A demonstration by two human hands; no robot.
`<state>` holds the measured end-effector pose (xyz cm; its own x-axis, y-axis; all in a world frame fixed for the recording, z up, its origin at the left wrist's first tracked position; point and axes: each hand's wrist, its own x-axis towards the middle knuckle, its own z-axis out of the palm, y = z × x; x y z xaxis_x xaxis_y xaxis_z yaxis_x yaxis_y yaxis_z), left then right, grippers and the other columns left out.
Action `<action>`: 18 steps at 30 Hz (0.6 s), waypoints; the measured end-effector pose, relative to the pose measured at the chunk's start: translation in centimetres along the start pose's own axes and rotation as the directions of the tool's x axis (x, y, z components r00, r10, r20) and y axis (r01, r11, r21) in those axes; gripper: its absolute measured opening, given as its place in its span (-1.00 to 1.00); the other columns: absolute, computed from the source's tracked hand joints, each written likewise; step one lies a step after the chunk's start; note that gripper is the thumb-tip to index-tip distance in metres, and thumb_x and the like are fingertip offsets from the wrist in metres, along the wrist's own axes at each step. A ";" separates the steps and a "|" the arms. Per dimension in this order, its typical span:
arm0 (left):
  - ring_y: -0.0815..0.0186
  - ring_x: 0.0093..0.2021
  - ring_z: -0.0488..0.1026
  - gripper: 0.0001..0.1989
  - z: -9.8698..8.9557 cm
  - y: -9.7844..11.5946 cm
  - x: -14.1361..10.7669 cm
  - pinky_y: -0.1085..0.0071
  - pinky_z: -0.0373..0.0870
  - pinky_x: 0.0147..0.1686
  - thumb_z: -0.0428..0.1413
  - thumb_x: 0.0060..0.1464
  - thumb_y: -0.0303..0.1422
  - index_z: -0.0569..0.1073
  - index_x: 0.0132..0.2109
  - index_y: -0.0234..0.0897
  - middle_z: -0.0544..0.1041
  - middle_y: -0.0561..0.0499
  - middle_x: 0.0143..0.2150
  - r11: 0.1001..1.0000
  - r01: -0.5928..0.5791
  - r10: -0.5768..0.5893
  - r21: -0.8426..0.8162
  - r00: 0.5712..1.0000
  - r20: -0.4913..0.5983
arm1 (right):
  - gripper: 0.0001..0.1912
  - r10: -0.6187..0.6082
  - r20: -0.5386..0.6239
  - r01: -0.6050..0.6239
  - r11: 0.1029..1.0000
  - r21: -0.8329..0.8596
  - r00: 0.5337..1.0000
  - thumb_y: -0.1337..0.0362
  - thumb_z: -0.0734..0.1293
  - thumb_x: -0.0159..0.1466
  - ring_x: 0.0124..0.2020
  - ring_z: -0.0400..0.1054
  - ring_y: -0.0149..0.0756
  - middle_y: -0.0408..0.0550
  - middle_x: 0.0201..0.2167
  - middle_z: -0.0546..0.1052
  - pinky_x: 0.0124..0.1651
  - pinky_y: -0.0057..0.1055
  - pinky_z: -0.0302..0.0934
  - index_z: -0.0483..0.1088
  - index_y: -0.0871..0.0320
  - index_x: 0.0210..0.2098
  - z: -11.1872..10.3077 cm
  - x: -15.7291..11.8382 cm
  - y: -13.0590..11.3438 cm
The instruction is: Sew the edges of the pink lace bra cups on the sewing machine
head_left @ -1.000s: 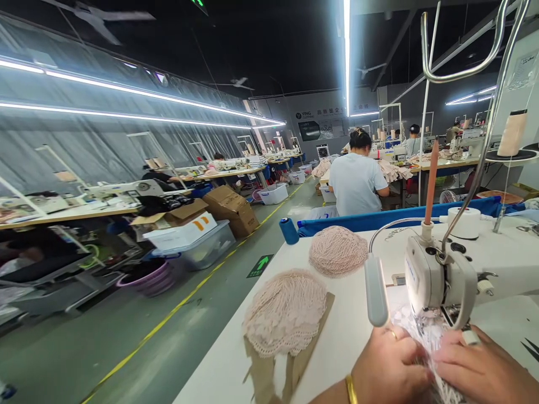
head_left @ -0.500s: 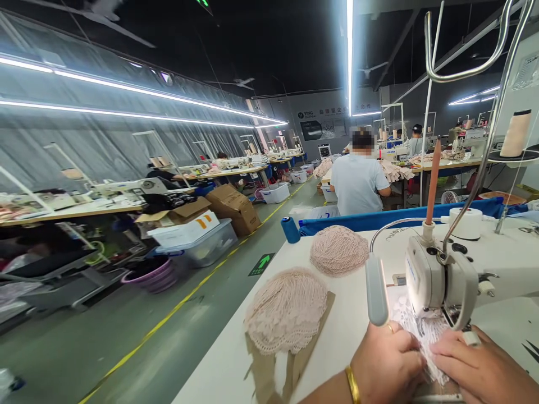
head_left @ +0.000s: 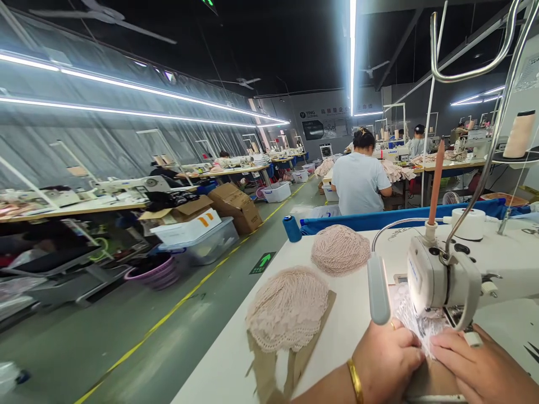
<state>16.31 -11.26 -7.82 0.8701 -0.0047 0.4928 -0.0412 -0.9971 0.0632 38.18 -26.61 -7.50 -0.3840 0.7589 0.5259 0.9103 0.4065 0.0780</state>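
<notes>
White lace (head_left: 405,310) lies beneath the head of the sewing machine (head_left: 425,275). Before the machine, the left hand (head_left: 384,353) and right hand (head_left: 469,354) meet the lace with bent fingers; whether they pinch it cannot be told. Left of the machine sit a near lace bundle (head_left: 288,308) and a far lace bundle (head_left: 340,251).

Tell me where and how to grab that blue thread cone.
Grip the blue thread cone around its wound middle, probably from above: it stands on end near the far-left corner of the white table, top free, with blue fabric close on its right.
</notes>
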 end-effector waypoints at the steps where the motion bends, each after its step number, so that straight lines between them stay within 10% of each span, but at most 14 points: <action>1: 0.28 -0.23 0.53 -0.92 -0.2 0.0 0.1 0.26 0.31 -0.13 0.22 0.32 -0.36 0.61 -0.16 -0.22 0.71 0.12 -0.14 1.000 0.021 -0.022 0.007 0.999 0.023 | -0.40 0.007 -0.005 -0.007 1.000 -0.009 1.000 0.53 0.28 0.19 -0.29 0.56 -0.24 -0.17 -0.06 0.73 -0.19 -0.33 0.35 0.49 -0.05 0.15 0.0 0.1 0.0; 8: 0.23 -0.16 0.54 -0.86 -0.8 0.1 0.8 0.21 0.37 0.02 0.15 0.41 -0.37 0.61 -0.13 -0.21 0.69 0.09 -0.11 0.987 0.141 -0.147 0.074 0.986 0.082 | -0.29 0.046 -0.003 -0.046 0.995 -0.084 0.999 0.51 0.24 0.20 -0.23 0.59 -0.17 -0.14 -0.07 0.73 -0.16 -0.25 0.37 0.43 -0.06 0.30 1.4 0.1 0.2; 13: 0.12 -0.06 0.56 -0.90 -1.5 0.2 0.7 0.10 0.46 0.08 0.20 0.35 -0.35 0.57 -0.04 -0.22 0.65 -0.03 -0.04 0.974 0.223 -0.225 0.032 0.965 0.132 | -0.43 -0.064 -0.056 0.049 0.970 -0.240 0.996 0.56 0.17 0.16 -0.34 0.62 -0.23 -0.12 -0.25 0.73 -0.27 -0.32 0.39 0.56 0.10 0.04 0.4 1.3 -0.2; 18: -0.02 0.21 0.48 -0.52 -2.9 0.2 0.6 0.01 0.42 0.27 0.35 0.19 -0.27 0.47 0.20 -0.23 0.53 -0.16 0.28 0.949 0.310 -0.303 -0.052 0.947 0.110 | -0.46 -0.022 -0.041 0.013 0.979 -0.203 0.999 0.52 0.19 0.25 -0.27 0.66 -0.20 -0.02 -0.17 0.74 -0.34 -0.38 0.42 0.53 0.14 0.15 0.9 0.4 -0.2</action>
<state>15.44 -11.20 -4.97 0.8901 0.2897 0.3518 0.2053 -0.9441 0.2579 37.76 -25.95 -8.06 -0.3972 0.7281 0.5586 0.9176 0.3047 0.2554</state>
